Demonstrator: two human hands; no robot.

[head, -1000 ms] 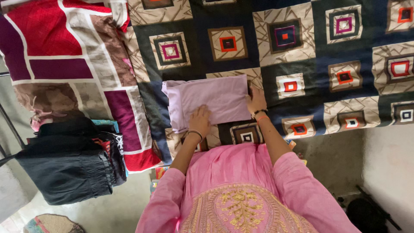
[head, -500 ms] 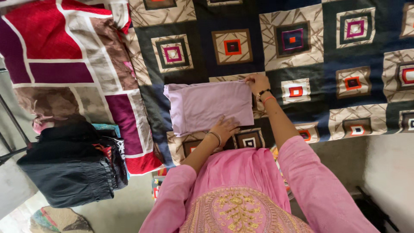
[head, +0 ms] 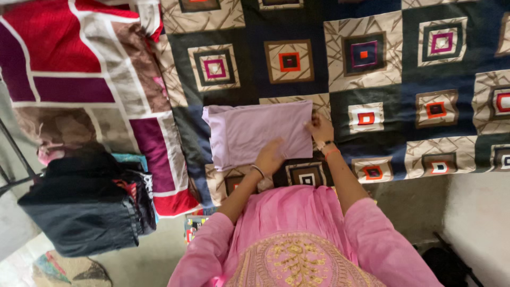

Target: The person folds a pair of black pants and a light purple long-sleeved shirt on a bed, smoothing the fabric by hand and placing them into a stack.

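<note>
A folded lilac cloth (head: 255,130) lies flat on a patchwork bedspread (head: 382,74) of dark and beige squares. My left hand (head: 270,157) sits at the cloth's near edge by its right corner, with the fingers curled onto the fabric. At the cloth's right edge, my right hand (head: 320,127) grips the fold; its wrist has a dark band and an orange thread. Pink sleeves and an embroidered pink top fill the lower middle of the view.
A red, maroon and brown quilt (head: 79,69) covers the bed's left part. A pile of black garments (head: 85,204) hangs at the lower left over a grey floor (head: 473,212). A round mat (head: 69,271) lies at the bottom left.
My right hand has come down from the cloth's far right corner to the middle of its right edge. My left hand has stayed at the near edge, fingers drawn closer together.
</note>
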